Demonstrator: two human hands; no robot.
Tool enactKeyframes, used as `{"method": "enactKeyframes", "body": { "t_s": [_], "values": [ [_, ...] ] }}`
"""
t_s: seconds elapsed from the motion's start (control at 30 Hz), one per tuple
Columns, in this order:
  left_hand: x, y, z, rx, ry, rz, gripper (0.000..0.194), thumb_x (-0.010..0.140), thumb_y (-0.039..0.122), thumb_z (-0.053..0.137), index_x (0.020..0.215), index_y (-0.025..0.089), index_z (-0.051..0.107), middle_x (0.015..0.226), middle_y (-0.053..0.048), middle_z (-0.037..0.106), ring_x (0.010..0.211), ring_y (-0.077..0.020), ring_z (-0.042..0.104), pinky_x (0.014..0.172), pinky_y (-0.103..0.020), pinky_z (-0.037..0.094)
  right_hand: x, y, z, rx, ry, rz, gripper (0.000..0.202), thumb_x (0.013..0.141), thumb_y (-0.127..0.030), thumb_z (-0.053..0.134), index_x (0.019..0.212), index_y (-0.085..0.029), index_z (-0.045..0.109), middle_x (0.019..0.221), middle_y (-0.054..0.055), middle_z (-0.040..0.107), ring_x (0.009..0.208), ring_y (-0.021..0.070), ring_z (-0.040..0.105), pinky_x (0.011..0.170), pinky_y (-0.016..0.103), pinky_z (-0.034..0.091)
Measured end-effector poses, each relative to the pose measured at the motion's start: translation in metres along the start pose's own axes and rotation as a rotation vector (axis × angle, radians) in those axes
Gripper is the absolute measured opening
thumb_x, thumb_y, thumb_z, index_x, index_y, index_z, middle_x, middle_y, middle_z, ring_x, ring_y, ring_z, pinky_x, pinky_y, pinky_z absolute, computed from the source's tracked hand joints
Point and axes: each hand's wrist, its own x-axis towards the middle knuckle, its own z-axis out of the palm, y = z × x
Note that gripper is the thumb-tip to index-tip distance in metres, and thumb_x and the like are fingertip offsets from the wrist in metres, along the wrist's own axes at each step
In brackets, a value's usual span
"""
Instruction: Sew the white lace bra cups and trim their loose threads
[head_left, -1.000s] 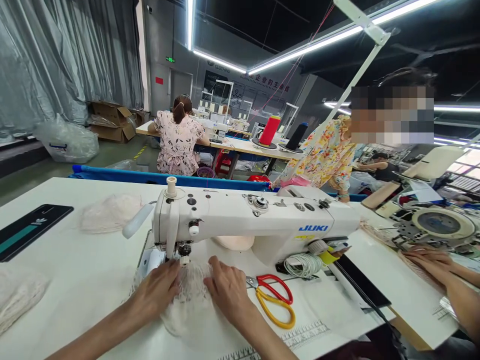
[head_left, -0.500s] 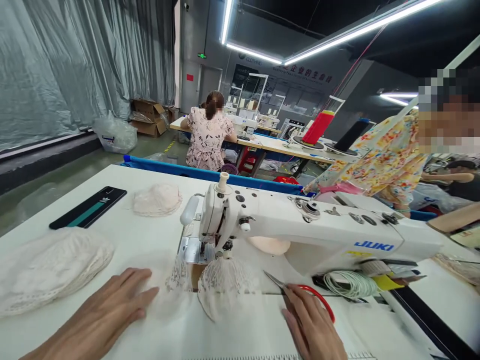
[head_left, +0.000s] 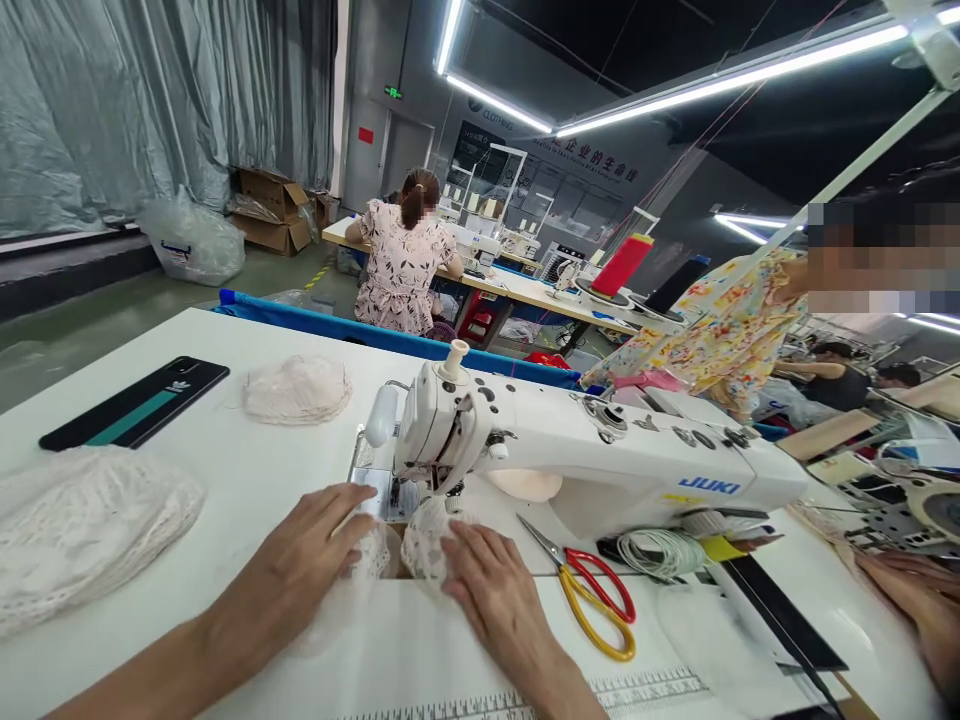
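Note:
Two sections of white lace (head_left: 424, 545) lie at the front of the sewing machine (head_left: 592, 440), below its needle area. My left hand (head_left: 311, 550) has its fingers closed on the left section, beside the metal needle plate (head_left: 373, 490). On the right section, my right hand (head_left: 495, 580) grips the lace edge with bent fingers close together. Part of the lace is hidden beneath both hands. Scissors (head_left: 592, 595) with one red and one yellow handle lie right of my right hand, blades partly apart and untouched.
Stacked white lace pieces (head_left: 90, 530) and a smaller pile (head_left: 298, 390) sit left, near a black phone (head_left: 139, 402). A coil of pale cord (head_left: 656, 552) lies under the machine arm. A ruler (head_left: 645, 688) runs along the front. Other people work beyond and at right.
My right hand has let go of the scissors and moved left onto the lace. My left hand has moved right and forward to the lace by the needle plate. The view has shifted slightly.

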Motion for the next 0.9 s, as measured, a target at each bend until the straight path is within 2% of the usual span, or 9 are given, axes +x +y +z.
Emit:
{"method": "enactKeyframes", "body": {
  "t_s": [0.13, 0.23, 0.33, 0.4, 0.47, 0.57, 0.7, 0.8, 0.9],
  "values": [
    [0.028, -0.010, 0.003, -0.169, -0.127, -0.009, 0.039, 0.093, 0.006, 0.030, 0.125, 0.022, 0.045, 0.110, -0.007, 0.060, 0.103, -0.0235, 0.051, 0.089, -0.039, 0.035, 0.002, -0.001, -0.002, -0.040, 0.143, 0.048, 0.025, 0.094, -0.014, 0.041, 0.114, -0.013, 0.056, 0.116, 0.017, 0.062, 0.098, 0.0268, 0.060, 0.076, 0.041, 0.051],
    [0.035, -0.017, 0.006, -0.235, -0.182, -0.030, 0.031, 0.093, 0.011, 0.032, 0.114, 0.021, 0.053, 0.094, -0.005, 0.062, 0.091, -0.0218, 0.053, 0.088, -0.039, 0.034, 0.014, -0.023, -0.006, 0.145, 0.176, -0.004, 0.032, 0.092, -0.010, 0.039, 0.122, -0.015, 0.050, 0.117, 0.015, 0.061, 0.093, 0.0226, 0.061, 0.074, 0.035, 0.051],
    [0.037, -0.018, 0.005, -0.284, -0.231, -0.036, 0.031, 0.096, 0.017, 0.029, 0.095, 0.021, 0.059, 0.088, -0.003, 0.062, 0.086, -0.0200, 0.054, 0.085, -0.037, 0.034, 0.034, -0.043, -0.001, 0.331, 0.138, 0.026, 0.038, 0.092, -0.030, 0.051, 0.126, -0.014, 0.044, 0.115, 0.016, 0.060, 0.096, 0.0251, 0.061, 0.076, 0.036, 0.053],
    [0.037, -0.018, 0.002, -0.321, -0.262, -0.062, 0.033, 0.097, 0.022, 0.027, 0.088, 0.021, 0.059, 0.088, -0.002, 0.062, 0.085, -0.0195, 0.055, 0.083, -0.034, 0.036, 0.046, -0.049, 0.007, 0.420, 0.121, 0.095, 0.038, 0.091, -0.037, 0.055, 0.121, -0.015, 0.045, 0.100, 0.012, 0.064, 0.088, 0.0239, 0.063, 0.071, 0.034, 0.053],
    [0.037, -0.018, -0.004, -0.348, -0.282, -0.105, 0.033, 0.097, 0.026, 0.028, 0.086, 0.022, 0.059, 0.087, -0.001, 0.062, 0.083, -0.0189, 0.055, 0.080, -0.031, 0.037, 0.052, -0.051, 0.013, 0.487, 0.132, 0.106, 0.025, 0.094, -0.029, 0.049, 0.115, -0.017, 0.046, 0.083, 0.005, 0.064, 0.073, 0.0193, 0.063, 0.063, 0.028, 0.051],
    [0.041, -0.016, -0.019, -0.413, -0.344, -0.232, 0.029, 0.095, 0.028, 0.034, 0.083, 0.023, 0.060, 0.076, 0.002, 0.063, 0.077, -0.0177, 0.056, 0.073, -0.026, 0.039, 0.047, -0.055, 0.015, 0.541, 0.192, 0.051, 0.024, 0.094, -0.017, 0.041, 0.117, -0.019, 0.044, 0.078, 0.002, 0.064, 0.068, 0.0157, 0.063, 0.063, 0.024, 0.050],
    [0.051, -0.011, -0.037, -0.609, -0.497, -0.425, 0.025, 0.091, 0.033, 0.043, 0.078, 0.023, 0.062, 0.062, 0.004, 0.060, 0.062, -0.0156, 0.056, 0.060, -0.022, 0.039, 0.028, -0.062, 0.013, 0.547, 0.216, -0.094, 0.027, 0.091, -0.015, 0.045, 0.116, -0.024, 0.048, 0.085, 0.003, 0.067, 0.074, 0.0146, 0.065, 0.070, 0.022, 0.051],
    [0.057, -0.011, -0.034, -0.563, -0.553, -0.408, 0.028, 0.091, 0.036, 0.041, 0.076, 0.022, 0.060, 0.062, 0.003, 0.060, 0.055, -0.0147, 0.053, 0.053, -0.022, 0.036, 0.025, -0.063, 0.017, 0.545, 0.177, -0.174, 0.027, 0.089, -0.010, 0.044, 0.112, -0.023, 0.050, 0.079, 0.001, 0.068, 0.065, 0.0133, 0.061, 0.065, 0.022, 0.049],
    [0.057, -0.015, -0.017, -0.449, -0.548, -0.358, 0.027, 0.088, 0.035, 0.042, 0.071, 0.021, 0.057, 0.060, 0.002, 0.058, 0.055, -0.0164, 0.052, 0.055, -0.024, 0.033, 0.033, -0.056, 0.020, 0.494, 0.230, -0.207, 0.020, 0.092, -0.014, 0.041, 0.109, -0.018, 0.051, 0.077, 0.003, 0.068, 0.062, 0.0159, 0.056, 0.057, 0.027, 0.045]
  ]
}}
